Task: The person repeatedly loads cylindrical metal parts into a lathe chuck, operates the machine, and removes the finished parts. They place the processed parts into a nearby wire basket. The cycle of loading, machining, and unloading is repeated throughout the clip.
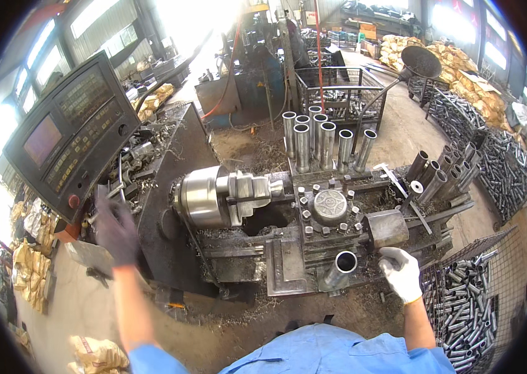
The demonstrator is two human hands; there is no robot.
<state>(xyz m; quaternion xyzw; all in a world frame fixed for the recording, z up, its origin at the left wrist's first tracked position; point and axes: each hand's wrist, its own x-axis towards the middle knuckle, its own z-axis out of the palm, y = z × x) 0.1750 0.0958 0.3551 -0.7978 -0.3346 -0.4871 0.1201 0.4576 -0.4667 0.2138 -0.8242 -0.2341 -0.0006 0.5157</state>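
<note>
You stand in blue work clothes before a lathe; take its round-topped tool post [330,204] as the clock's centre, with twelve pointing away from you. Your left hand [117,234], in a dark glove, is far out near nine o'clock, just beside the lower edge of the control panel [67,140] and its red button [74,201]. It is badly blurred, so you cannot tell how open its fingers are or whether they hold anything. Your right hand [402,274], in a pale glove, is between four and five o'clock. Its fingers are loosely curled; whether they grip something cannot be told. Their tips come close to a thick metal cylinder [388,229] at four o'clock; contact is unclear. An open-ended tube [333,279] stands at six o'clock, slightly tilted, apart from that hand. The silver chuck [204,197] sits at nine. Shiny tubes [302,148] stand grouped around twelve; a caliper [394,179] lies at two, with more tubes [433,186] leaning just beyond. A wire-mesh bin [505,265] holding many tube pieces is at four, farther out.
</note>
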